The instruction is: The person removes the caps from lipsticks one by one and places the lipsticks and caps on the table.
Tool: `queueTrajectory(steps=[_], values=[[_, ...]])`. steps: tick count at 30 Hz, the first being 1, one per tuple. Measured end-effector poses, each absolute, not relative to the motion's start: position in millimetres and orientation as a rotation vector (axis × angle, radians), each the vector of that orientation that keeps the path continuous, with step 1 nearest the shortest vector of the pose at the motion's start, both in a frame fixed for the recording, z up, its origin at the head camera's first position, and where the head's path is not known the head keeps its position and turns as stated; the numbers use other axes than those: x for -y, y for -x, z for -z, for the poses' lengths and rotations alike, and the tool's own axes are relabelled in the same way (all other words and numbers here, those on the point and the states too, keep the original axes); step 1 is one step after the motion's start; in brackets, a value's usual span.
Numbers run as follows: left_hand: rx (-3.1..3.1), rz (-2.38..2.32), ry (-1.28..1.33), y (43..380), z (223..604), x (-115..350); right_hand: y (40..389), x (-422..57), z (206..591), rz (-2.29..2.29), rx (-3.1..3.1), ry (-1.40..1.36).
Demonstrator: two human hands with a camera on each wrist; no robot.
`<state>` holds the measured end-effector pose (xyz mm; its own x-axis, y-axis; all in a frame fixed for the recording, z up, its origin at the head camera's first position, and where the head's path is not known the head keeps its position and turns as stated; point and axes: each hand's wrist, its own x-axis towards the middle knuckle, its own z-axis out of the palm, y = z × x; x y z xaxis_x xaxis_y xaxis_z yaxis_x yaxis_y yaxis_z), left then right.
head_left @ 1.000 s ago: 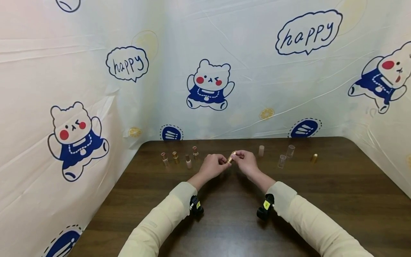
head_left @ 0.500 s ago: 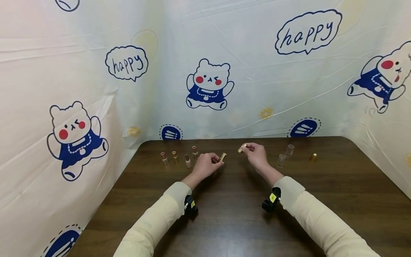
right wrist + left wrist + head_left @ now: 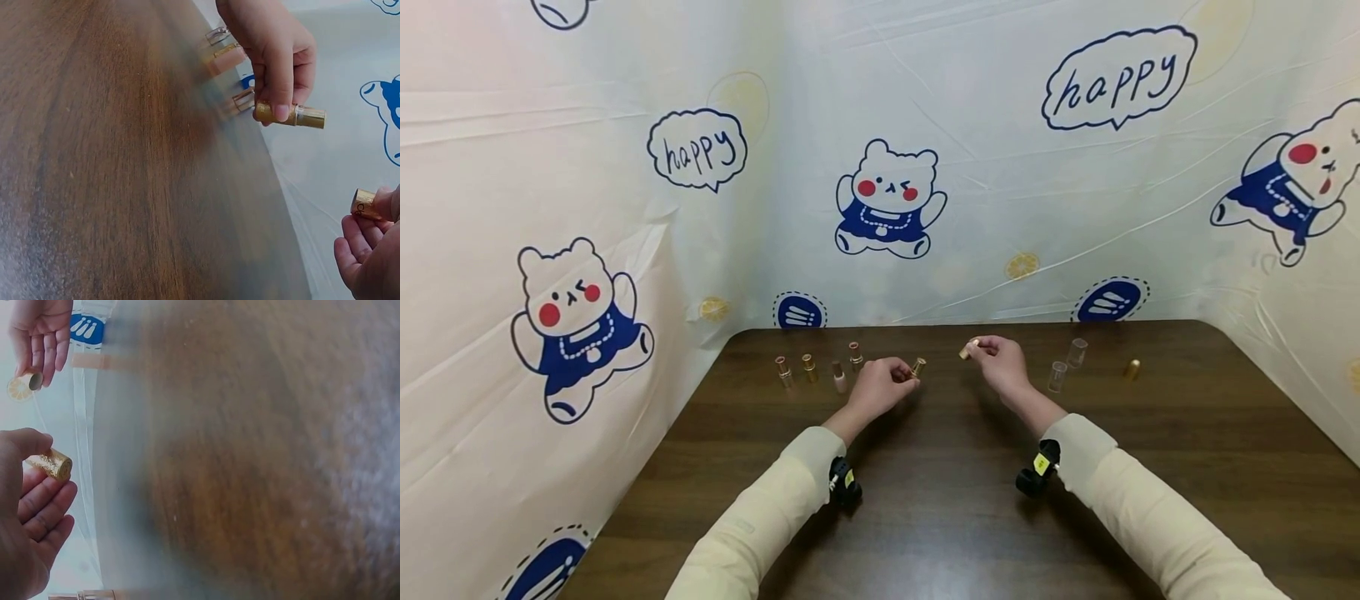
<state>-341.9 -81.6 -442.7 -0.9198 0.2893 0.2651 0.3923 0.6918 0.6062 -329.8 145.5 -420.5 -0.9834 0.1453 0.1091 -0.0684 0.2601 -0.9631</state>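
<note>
My left hand (image 3: 880,388) pinches a gold lipstick tube (image 3: 292,115) between thumb and fingers, with its narrower collar pointing up in the head view. To the right, my right hand (image 3: 1002,364) pinches a gold lipstick cap (image 3: 364,204), tilted, whose hollow end faces the left wrist camera. The cap and the tube are apart, both held above the table. Just left of my left hand stand a small bottle with a dark top and pale pink body (image 3: 839,377) and a lipstick tube with a reddish rim (image 3: 856,356).
Farther left on the wooden table (image 3: 925,517) stand a rose-gold lipstick tube (image 3: 784,372) and a gold one (image 3: 809,367). Right of my right hand are two clear caps, one nearer (image 3: 1057,377) and one behind (image 3: 1077,352), then a gold cap (image 3: 1132,369). A printed cloth (image 3: 970,275) hangs behind.
A second ago both hands met on one gold lipstick. The cap has come off in my right hand, which moved right; my left hand drew slightly left. My right hand now covers the pink cap's place.
</note>
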Motion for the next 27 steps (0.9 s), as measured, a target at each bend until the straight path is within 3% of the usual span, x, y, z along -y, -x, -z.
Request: queueTrajectory(steps=[27], values=[[2.732,1.115,0.44,350.9,444.1,88.8,335.2,-154.7,425.8,-1.461,2.507,-0.116]])
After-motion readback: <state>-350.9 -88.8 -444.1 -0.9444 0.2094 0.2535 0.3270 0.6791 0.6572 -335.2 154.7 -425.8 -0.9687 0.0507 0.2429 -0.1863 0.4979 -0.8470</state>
